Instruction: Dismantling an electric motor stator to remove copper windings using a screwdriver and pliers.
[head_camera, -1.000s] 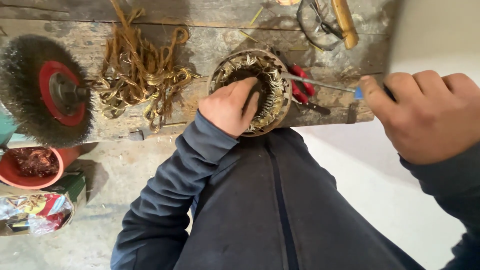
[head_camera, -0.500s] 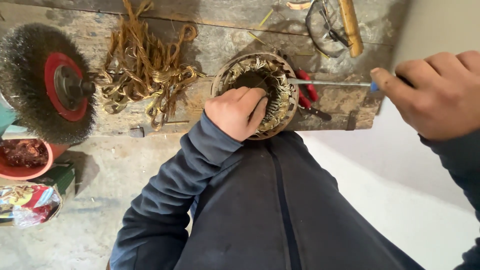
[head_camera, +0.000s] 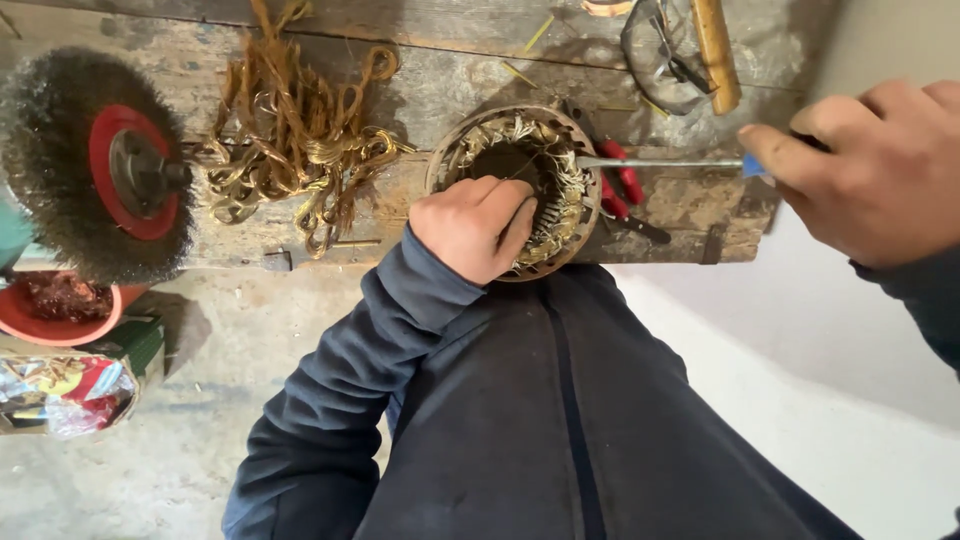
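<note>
A round motor stator (head_camera: 556, 150) with frayed copper windings sits at the near edge of a worn wooden bench (head_camera: 430, 70). My left hand (head_camera: 472, 226) grips its near rim, fingers curled into the bore. My right hand (head_camera: 868, 172) is closed on a screwdriver (head_camera: 662, 162) with a blue handle; its metal shaft runs left and the tip touches the stator's right rim.
A tangle of pulled copper wire (head_camera: 292, 150) lies left of the stator. A wire brush wheel (head_camera: 90, 165) with a red hub stands at far left. Red-handled pliers (head_camera: 622, 188), safety glasses (head_camera: 662, 48) and a wooden handle (head_camera: 716, 52) lie at right. A red bowl (head_camera: 48, 310) sits on the floor.
My right hand has lifted a little and moved right in view, keeping the screwdriver tip at the stator's right rim. My left hand stays on the stator.
</note>
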